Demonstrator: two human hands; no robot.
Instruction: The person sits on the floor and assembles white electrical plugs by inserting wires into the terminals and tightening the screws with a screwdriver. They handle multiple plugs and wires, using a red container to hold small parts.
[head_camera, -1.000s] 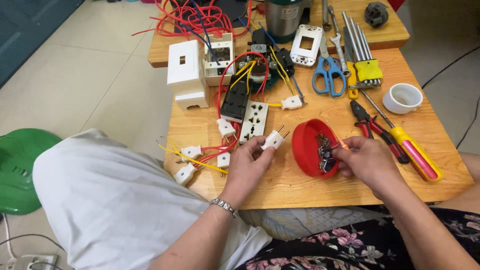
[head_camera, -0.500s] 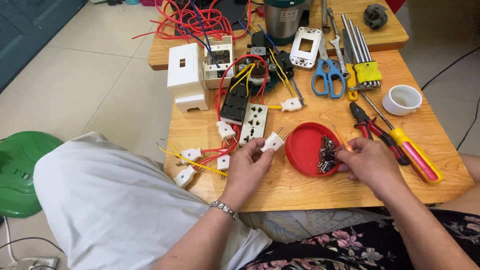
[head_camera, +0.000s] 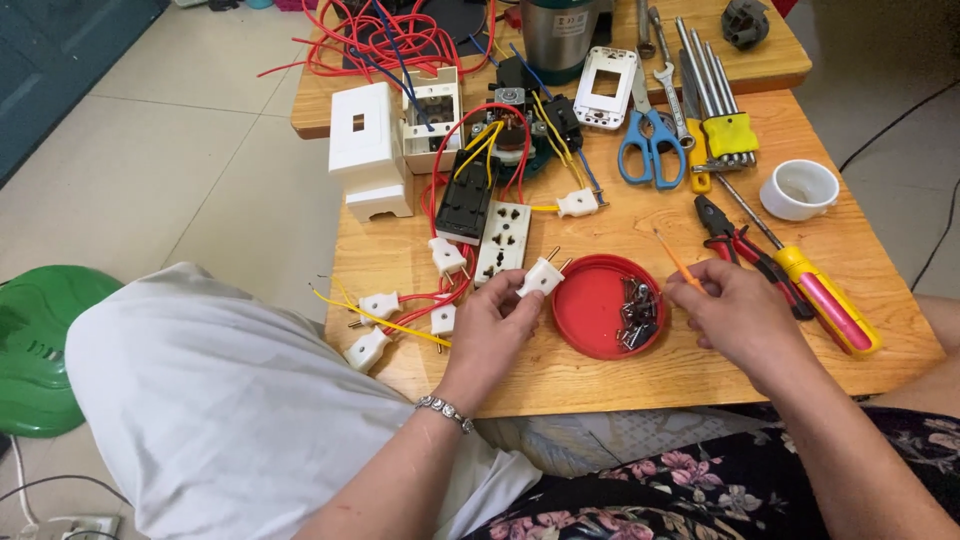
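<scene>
While the left hand (head_camera: 492, 330) keeps its hold on a small white plug (head_camera: 541, 277), pinching it between thumb and fingertips with the two metal prongs pointing up and away, the right hand (head_camera: 742, 317) has drawn back out of the red dish (head_camera: 590, 310). A second ago the right fingers were down among the small dark screws (head_camera: 635, 312) heaped in that dish; now they are lifted just to the right of it, pressed together around a thin orange stick (head_camera: 676, 260) that slants up and to the left from the fingertips. Whether they also hold a screw cannot be told. The dish, tilted up a second ago, now lies flat on the wooden surface (head_camera: 640, 230), between the two hands and just right of the plug. So the picking from the dish looks finished, and both hands are raised near each other. Just right of the right fingers lie red pliers (head_camera: 735, 243) and a yellow and pink screwdriver (head_camera: 820, 295). Beyond the left fingers sit a white socket strip (head_camera: 503, 240) and more white plugs on red and yellow wires (head_camera: 395, 315).
</scene>
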